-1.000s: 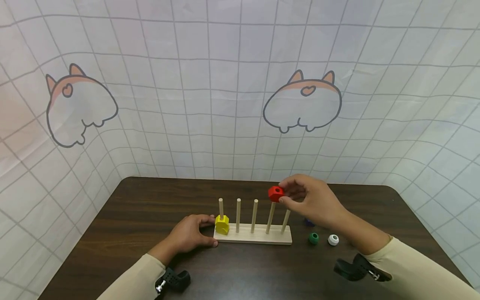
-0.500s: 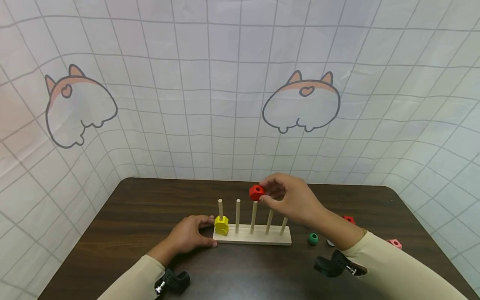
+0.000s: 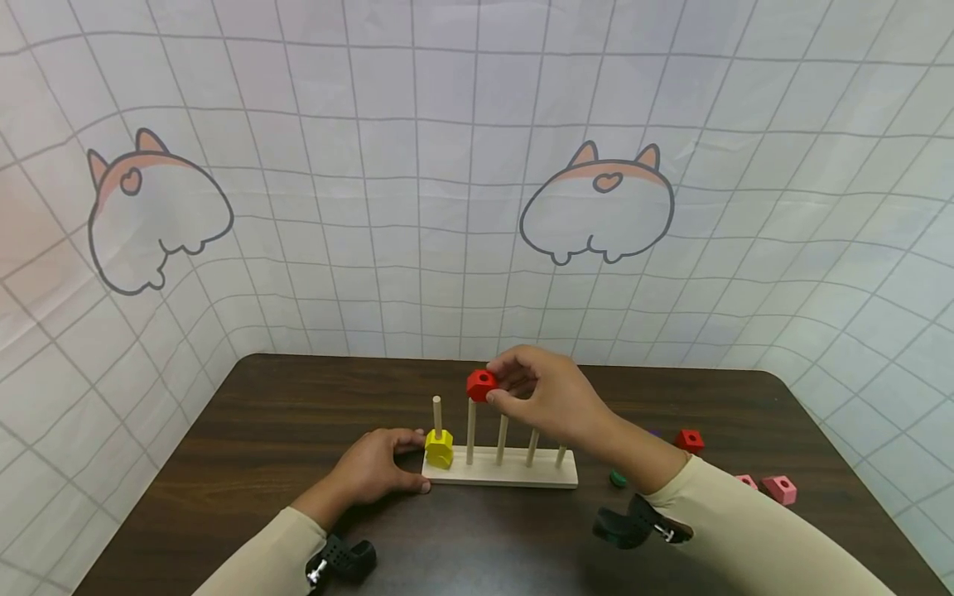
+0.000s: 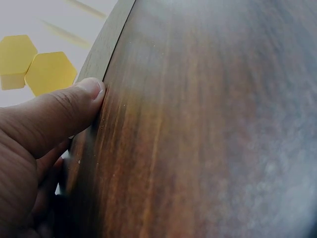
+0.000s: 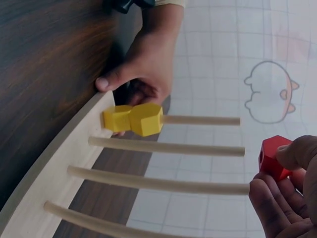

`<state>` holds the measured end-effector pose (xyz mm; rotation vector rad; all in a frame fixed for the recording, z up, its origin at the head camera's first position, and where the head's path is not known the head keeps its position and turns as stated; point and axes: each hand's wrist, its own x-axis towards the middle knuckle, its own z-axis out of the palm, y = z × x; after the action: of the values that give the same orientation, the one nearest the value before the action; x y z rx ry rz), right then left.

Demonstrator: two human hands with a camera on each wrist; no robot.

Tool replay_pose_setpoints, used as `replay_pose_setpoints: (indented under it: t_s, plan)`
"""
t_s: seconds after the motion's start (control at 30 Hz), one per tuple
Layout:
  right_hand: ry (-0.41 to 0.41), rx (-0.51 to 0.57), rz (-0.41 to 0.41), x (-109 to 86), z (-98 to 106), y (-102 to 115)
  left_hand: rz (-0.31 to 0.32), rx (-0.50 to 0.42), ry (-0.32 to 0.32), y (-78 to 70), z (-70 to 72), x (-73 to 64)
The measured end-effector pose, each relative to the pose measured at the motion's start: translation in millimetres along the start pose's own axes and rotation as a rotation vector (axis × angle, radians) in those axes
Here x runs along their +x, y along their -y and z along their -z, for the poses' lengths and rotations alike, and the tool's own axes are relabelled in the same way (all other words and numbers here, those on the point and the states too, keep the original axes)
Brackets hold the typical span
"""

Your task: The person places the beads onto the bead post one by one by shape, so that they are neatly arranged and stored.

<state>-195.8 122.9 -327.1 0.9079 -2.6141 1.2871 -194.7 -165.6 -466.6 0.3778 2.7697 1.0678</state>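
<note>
The wooden peg rack [image 3: 514, 474] stands on the dark table with its upright pegs in a row. My left hand [image 3: 376, 470] grips the rack's left end, its thumb [image 4: 81, 99] against the front edge of the base. Two yellow hexagonal beads [image 5: 132, 119] are stacked on the leftmost peg, turned differently from each other. Between thumb and fingers, my right hand [image 3: 551, 399] pinches a red hexagonal bead [image 3: 480, 386]. That bead is at the top of the second peg [image 3: 470, 434]; in the right wrist view a small gap shows between it and the peg tip [image 5: 240, 151].
Another red bead [image 3: 689, 440] and two pink beads [image 3: 780, 489] lie on the table at the right. A green bead [image 3: 618, 478] is partly hidden by my right forearm. Behind the table [image 3: 298, 397] hangs a white gridded cloth [image 3: 373, 207].
My right hand has carried the red bead leftward, from over the fourth peg past the third to the second. My left hand stays on the rack's end.
</note>
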Motion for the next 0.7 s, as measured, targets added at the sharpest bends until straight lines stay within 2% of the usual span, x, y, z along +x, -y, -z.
replay_pose_setpoints:
  t_s: [0.37, 0.7]
  plan:
    - [0.011, 0.011, -0.005, 8.6, -15, 9, 0.013, -0.011, 0.004, 0.1, 0.2, -0.3]
    - [-0.023, 0.003, -0.036, 15.1, -29, 16, 0.016, -0.022, 0.011, -0.7, 0.5, -1.3]
